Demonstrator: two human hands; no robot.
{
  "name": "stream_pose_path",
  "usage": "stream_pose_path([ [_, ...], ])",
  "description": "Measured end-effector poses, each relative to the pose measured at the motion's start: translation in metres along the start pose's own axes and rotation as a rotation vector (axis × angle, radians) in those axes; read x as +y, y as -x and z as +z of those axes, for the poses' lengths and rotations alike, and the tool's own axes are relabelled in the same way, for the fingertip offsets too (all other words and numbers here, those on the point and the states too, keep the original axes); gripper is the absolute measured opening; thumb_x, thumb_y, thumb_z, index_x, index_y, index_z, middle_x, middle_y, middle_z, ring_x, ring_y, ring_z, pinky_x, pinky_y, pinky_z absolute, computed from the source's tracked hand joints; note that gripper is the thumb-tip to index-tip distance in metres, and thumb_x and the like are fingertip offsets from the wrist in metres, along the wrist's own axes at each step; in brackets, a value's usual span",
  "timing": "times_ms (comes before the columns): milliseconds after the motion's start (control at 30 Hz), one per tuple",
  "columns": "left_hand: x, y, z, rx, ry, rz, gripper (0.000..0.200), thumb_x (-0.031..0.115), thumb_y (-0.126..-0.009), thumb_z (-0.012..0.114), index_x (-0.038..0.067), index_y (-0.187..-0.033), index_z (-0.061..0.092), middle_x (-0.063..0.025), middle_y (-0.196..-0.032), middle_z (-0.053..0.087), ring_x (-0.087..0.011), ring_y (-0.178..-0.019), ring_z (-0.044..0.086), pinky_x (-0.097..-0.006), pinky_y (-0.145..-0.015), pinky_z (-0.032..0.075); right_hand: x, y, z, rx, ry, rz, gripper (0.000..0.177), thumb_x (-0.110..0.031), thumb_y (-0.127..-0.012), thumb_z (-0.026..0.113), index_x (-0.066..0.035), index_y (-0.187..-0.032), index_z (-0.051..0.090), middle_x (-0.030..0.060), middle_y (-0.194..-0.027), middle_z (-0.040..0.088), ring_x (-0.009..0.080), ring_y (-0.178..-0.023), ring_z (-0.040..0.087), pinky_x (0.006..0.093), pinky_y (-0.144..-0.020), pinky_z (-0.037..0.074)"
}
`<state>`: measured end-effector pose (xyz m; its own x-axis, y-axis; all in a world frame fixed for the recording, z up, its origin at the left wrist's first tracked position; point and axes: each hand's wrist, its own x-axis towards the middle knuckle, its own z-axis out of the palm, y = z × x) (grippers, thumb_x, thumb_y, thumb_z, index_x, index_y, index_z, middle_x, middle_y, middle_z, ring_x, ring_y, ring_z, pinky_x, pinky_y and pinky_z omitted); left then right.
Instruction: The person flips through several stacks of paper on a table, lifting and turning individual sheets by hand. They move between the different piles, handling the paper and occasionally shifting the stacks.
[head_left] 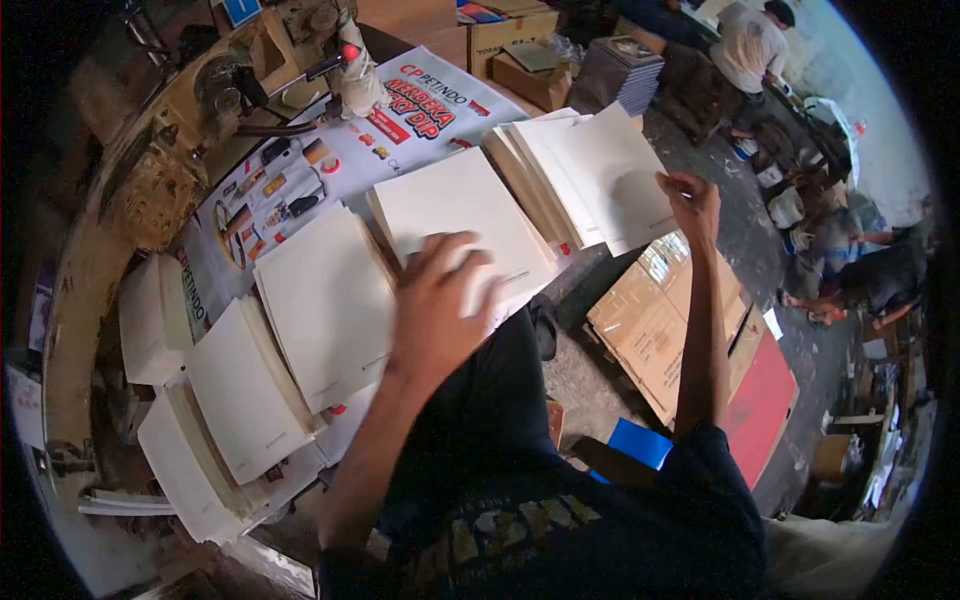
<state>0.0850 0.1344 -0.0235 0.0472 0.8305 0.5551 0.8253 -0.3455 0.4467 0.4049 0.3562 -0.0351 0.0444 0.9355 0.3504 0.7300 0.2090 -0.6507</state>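
Observation:
Between finger and thumb of my right hand [692, 205], the edge of a white paper sheet [612, 165] is pinched. That sheet is tilted up over the rightmost paper stack [535, 175]. My left hand [440, 300], slightly blurred, has its fingers spread over the lower edge of the neighbouring paper stack [455, 195] and holds nothing. Farther left, a wide paper stack [322, 300] lies near my left wrist. Beyond it come another stack [245, 380] and the lowest stack [185, 455], each with small print near the bottom edge of the top sheet.
Under the stacks lies a printed banner [290, 190]. Worn machinery [155, 200] borders the left side. A flattened cardboard box [650, 320] and a red board [760, 395] lie at lower right. Bundled books [620, 75] stand behind. A person [750, 50] sits farther off.

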Motion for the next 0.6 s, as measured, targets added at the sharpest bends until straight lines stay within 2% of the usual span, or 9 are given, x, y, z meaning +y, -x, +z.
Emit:
stream_pose_path([
  [67,0.023,-0.023,0.022,-0.226,-0.009,-0.161,0.023,0.019,-0.075,0.075,0.006,-0.092,0.065,-0.0117,-0.109,0.061,-0.0295,-0.107,0.056,-0.0411,-0.091,0.045,0.004,-0.001,-0.01,0.05,-0.078,-0.123,0.026,-0.024,-0.084,0.069,0.0,-0.093,0.07,0.0076,-0.08,0.069,0.0126,-0.07,0.061,0.028,-0.064,0.047],
  [133,0.02,-0.033,0.031,-0.301,-0.001,-0.21,0.025,0.021,-0.075,0.076,0.006,-0.091,0.065,-0.0122,-0.103,0.062,-0.0299,-0.102,0.059,-0.041,-0.087,0.046,-0.005,0.009,-0.026,0.065,-0.116,-0.14,0.027,-0.024,-0.087,0.067,-0.001,-0.101,0.067,0.0071,-0.084,0.068,0.012,-0.071,0.059,0.0267,-0.066,0.046],
  [200,0.008,-0.037,0.04,-0.383,0.002,-0.263,0.026,0.023,-0.075,0.076,0.005,-0.09,0.065,-0.0127,-0.098,0.064,-0.0302,-0.096,0.062,-0.0409,-0.083,0.048,-0.016,0.02,-0.042,-0.081,-0.28,0.016,0.029,-0.022,-0.091,0.063,-0.003,-0.112,0.062,0.0078,-0.089,0.069,0.014,-0.078,0.062,0.0269,-0.071,0.047],
  [233,-0.005,-0.035,0.042,-0.361,0.146,-0.269,0.024,0.022,-0.077,0.075,0.004,-0.09,0.065,-0.0132,-0.093,0.065,-0.0289,-0.089,0.064,-0.039,-0.079,0.049,-0.025,0.027,-0.046,-0.095,-0.285,0.028,0.03,-0.02,-0.093,0.06,-0.004,-0.119,0.059,0.0104,-0.097,0.069,0.0159,-0.092,0.064,0.0264,-0.079,0.046],
  [300,-0.012,-0.031,0.032,-0.27,0.409,-0.343,0.018,0.016,-0.084,0.069,0.001,-0.091,0.064,-0.0112,-0.086,0.067,-0.021,-0.076,0.066,-0.0311,-0.071,0.051,-0.011,0.034,-0.034,-0.093,-0.37,0.039,0.032,-0.02,-0.093,0.06,-0.004,-0.121,0.059,0.0117,-0.103,0.068,0.0162,-0.097,0.062,0.0269,-0.084,0.045],
  [367,-0.009,-0.019,0.008,-0.117,0.503,-0.434,0.016,0.015,-0.085,0.068,0.001,-0.091,0.064,-0.0094,-0.087,0.067,-0.0177,-0.078,0.065,-0.0288,-0.073,0.05,-0.019,0.042,-0.021,-0.108,-0.459,0.038,0.037,-0.019,-0.093,0.06,-0.004,-0.127,0.057,0.0132,-0.118,0.063,0.0174,-0.108,0.058,0.0284,-0.095,0.042],
  [467,-0.006,0.002,-0.043,0.116,0.622,-0.601,0.022,0.02,-0.085,0.07,0.001,-0.093,0.062,-0.0064,-0.085,0.068,-0.0154,-0.076,0.065,-0.031,-0.07,0.049,-0.033,0.065,0.016,-0.14,-0.572,0.022,0.036,-0.007,-0.091,0.056,-0.003,-0.127,0.055,0.0117,-0.117,0.063,0.0172,-0.106,0.058,0.0287,-0.096,0.042],
  [533,-0.001,0.014,-0.075,0.12,0.348,-0.396,0.023,0.021,-0.082,0.073,0.003,-0.091,0.062,-0.0075,-0.085,0.067,-0.0171,-0.078,0.064,-0.0305,-0.071,0.048,-0.08,0.084,0.026,-0.272,-0.619,0.163,0.036,-0.002,-0.091,0.053,-0.001,-0.126,0.055,0.0109,-0.112,0.063,0.0154,-0.103,0.058,0.028,-0.093,0.043],
  [600,-0.006,0.036,-0.092,-0.058,-0.034,-0.396,0.032,0.022,-0.073,0.079,0.004,-0.09,0.059,-0.0101,-0.085,0.062,-0.0267,-0.082,0.062,-0.0369,-0.072,0.048,-0.099,0.099,0.048,-0.338,-0.666,0.0,0.034,-0.003,-0.092,0.052,-0.001,-0.125,0.055,0.0111,-0.109,0.062,0.0142,-0.099,0.057,0.0271,-0.089,0.044],
])
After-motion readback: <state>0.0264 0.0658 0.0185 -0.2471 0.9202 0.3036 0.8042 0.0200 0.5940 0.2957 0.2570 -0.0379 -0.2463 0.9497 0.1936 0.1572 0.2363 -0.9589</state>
